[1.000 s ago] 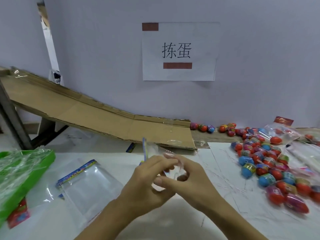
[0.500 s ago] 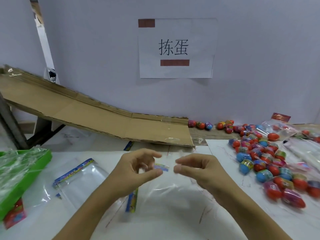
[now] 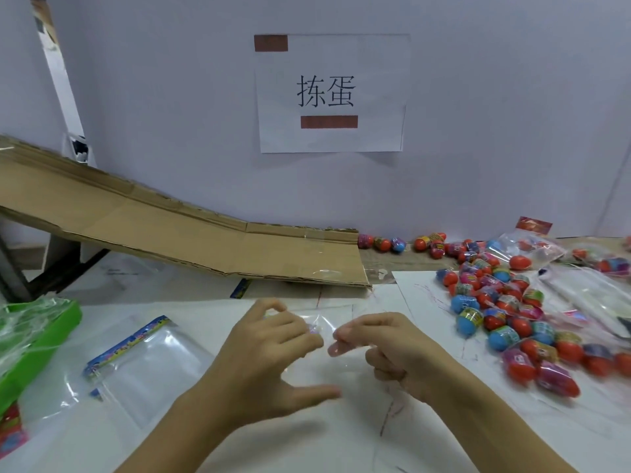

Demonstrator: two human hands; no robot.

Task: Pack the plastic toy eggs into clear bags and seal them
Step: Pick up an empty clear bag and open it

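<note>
Working at the near edge of the table (image 3: 444,438), both hands hold one clear bag (image 3: 321,367) between them, apparently teasing its mouth apart. Left hand (image 3: 263,367): fingertips pinching the film near the bag's printed top strip, thumb stretched out low toward the right. Right hand (image 3: 386,353): thumb and forefinger pinching the opposite side of the film, remaining fingers curled under. No egg is visible inside this bag; it looks empty, though the film is hard to trace against the white surface. Left of the hands, a second bag (image 3: 150,363) with a blue printed header lies flat and unfilled, and beyond it a green tray (image 3: 51,322) holds crumpled film. Right of the hands, well apart from them, a loose heap of eggs (image 3: 505,322) in red, blue and pink spreads across the table, unpacked. Farther back on the right, a filled bag (image 3: 526,247) with a red header lies among more eggs, suggesting that at least one pack is finished. At the rear, a cardboard ramp (image 3: 170,227) slopes down from the left to table level, a few eggs resting just past its foot, and a paper sign (image 3: 331,93) hangs on the wall. Judged progress: early in this bag's cycle; opening, filling and sealing remain, and most eggs are still loose.
</note>
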